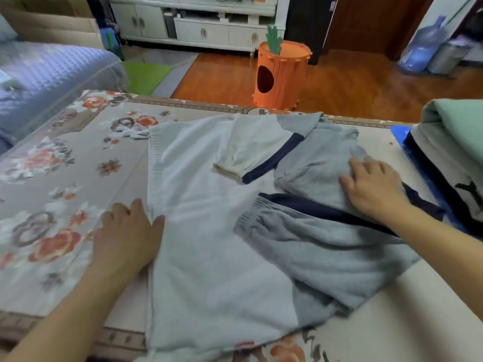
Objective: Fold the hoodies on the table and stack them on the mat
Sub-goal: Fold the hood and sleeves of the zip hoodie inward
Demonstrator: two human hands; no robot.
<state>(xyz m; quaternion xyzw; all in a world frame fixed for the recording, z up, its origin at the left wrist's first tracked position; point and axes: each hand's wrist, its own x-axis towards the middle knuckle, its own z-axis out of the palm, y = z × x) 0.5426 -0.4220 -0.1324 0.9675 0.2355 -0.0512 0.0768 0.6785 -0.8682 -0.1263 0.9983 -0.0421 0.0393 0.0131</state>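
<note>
- We have the hoodie [209, 231] spread flat on the bench [65, 178], pale body toward our left, grey hood and shoulders toward our right; its long axis runs left to right in front of us.
- One pale sleeve [251, 150] with a navy band is already folded in across the chest, and the grey sleeve [313, 246] lies folded over the near side, its ribbed cuff pointing toward the middle.
- Our left hand [128, 239] rests on the hoodie's hem edge, fingers straight and together, thumb out over the cloth; it presses or touches and grips nothing.
- Our right hand [373, 186] lies flat on the grey hood end, fingers spread and straight, pressing the cloth down without pinching it.
- So each hand sits at one end of the long axis. We judge the coming move to be a fold along that axis, hem toward hood or hood toward hem; either hand would first have to take hold of its edge.
- Just beyond the right hand, at the right edge of the view, a stack of folded clothes [457, 142] sits on the blue mat [398, 134], so the right hand is nearer to where the hoodie must end up.
- Past the bench stands an orange carrot-shaped bin [282, 74] on the wooden floor.
</note>
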